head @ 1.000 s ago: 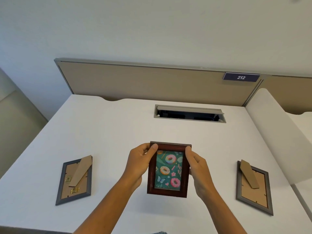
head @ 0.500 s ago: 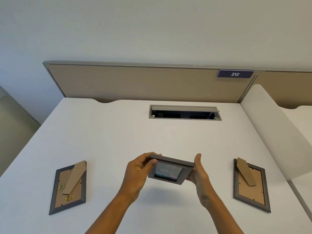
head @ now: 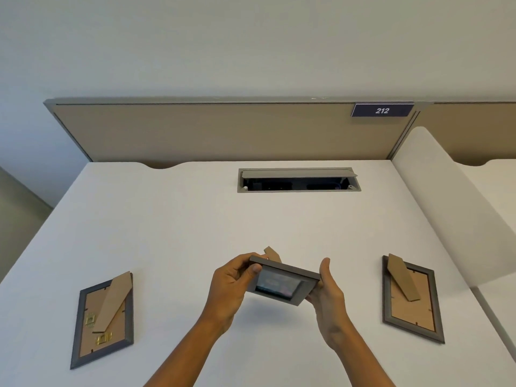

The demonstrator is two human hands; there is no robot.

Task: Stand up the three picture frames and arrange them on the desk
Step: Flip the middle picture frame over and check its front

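1. The middle frame (head: pixel 282 283) is held above the table (head: pixel 181 233), between both hands, tipped nearly flat with its top edge away from the person and its long edge running left to right.
2. The left hand (head: pixel 231 286) pinches its left end, thumb on the front; the right hand (head: pixel 328 291) holds the right end with fingers (head: pixel 325 268) straight against the edge.
3. Its prop leg (head: pixel 273 254) sticks out behind, so I judge the bottom edge must swing down to stand it.
4. Two more frames lie face down well apart: the left frame (head: pixel 103 319) and the right frame (head: pixel 411 298).
5. A cable hatch (head: pixel 297 180) sits further back, out of the way.
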